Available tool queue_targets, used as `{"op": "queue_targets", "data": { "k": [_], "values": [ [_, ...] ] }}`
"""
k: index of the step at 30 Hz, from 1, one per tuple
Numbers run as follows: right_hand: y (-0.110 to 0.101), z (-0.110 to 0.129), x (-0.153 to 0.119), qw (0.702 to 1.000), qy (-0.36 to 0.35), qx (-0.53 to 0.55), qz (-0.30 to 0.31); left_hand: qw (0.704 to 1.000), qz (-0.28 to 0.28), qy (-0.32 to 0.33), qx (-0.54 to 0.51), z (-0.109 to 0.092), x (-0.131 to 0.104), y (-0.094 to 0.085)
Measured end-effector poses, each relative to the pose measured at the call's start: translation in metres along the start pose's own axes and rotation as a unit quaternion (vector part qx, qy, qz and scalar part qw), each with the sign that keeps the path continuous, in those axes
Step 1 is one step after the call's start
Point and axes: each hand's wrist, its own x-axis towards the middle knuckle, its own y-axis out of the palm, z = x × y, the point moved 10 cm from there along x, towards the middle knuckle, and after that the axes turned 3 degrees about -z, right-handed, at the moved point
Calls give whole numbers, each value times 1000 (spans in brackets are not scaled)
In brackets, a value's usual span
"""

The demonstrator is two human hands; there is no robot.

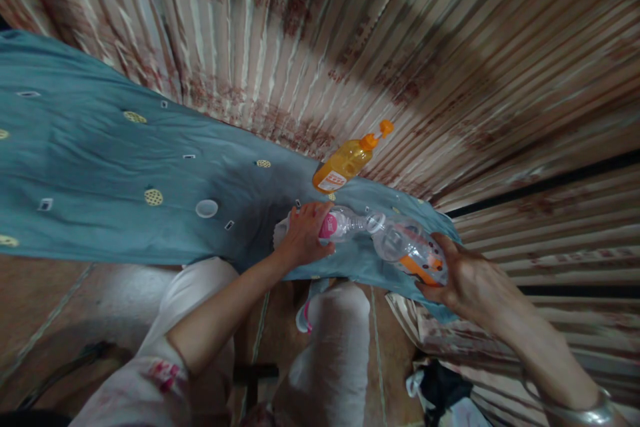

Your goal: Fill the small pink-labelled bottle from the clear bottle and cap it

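Observation:
My left hand (306, 235) is closed around a small clear bottle (345, 224) with a pink label, which lies sideways over the blue cloth. Its narrow end meets the mouth of a larger clear bottle (407, 248) with an orange band. My right hand (457, 277) grips that larger bottle by its base, fingers behind it and thumb along the near side. Beyond my left hand stands an orange pump bottle (344, 163) with a white label. A small white round cap or dish (207, 208) lies to the left. White cloth (281, 232) shows beside my left wrist.
The blue patterned cloth (100, 167) covers a long narrow surface. Pleated curtains (300, 33) hang right behind it and down the right side. My knees are under the near edge. A dark and white bundle (443, 387) lies on the floor at the lower right.

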Motion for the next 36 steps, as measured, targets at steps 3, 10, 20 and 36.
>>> {"op": "queue_targets", "data": {
  "k": [3, 10, 20, 36],
  "values": [
    [-1, 0, 0, 1000, 2, 1, 1, 1000, 1, -1, -1, -1, 0, 0],
    [-2, 3, 2, 1000, -3, -15, 4, 1000, 0, 0, -1, -1, 0, -1],
    [1, -1, 0, 1000, 0, -8, -1, 1000, 4, 1, -4, -2, 0, -2],
    [-2, 2, 1, 1000, -6, -26, 2, 1000, -1, 4, -1, -2, 0, -2]
  ]
}}
